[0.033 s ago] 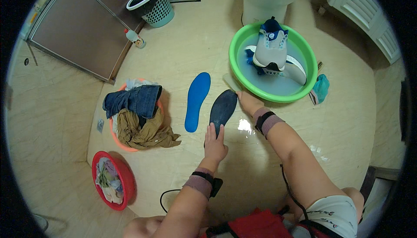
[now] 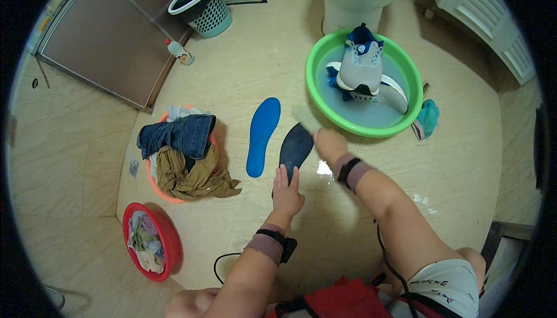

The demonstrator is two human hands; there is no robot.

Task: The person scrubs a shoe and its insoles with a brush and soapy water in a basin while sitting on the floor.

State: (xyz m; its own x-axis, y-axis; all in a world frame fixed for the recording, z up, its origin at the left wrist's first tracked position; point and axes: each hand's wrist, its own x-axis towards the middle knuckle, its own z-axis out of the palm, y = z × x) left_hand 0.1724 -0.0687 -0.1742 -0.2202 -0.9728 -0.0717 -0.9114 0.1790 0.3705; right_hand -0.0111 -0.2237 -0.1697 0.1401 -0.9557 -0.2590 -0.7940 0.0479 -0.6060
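Touching a blackish, rounded insole (image 2: 295, 147), the left hand (image 2: 288, 194) splays (right grip (image 2: 331, 144) clamped on a pale tool (image 2: 303, 117)).

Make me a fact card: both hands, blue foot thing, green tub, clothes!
Left hand: flat on the dark insole's near end
Right hand: holding a pale, blurred tool at the dark insole's far end
Blue insole: left of the dark one
Green tub: cloudy water, shoes
Clothes: in an orange tub and a red tub
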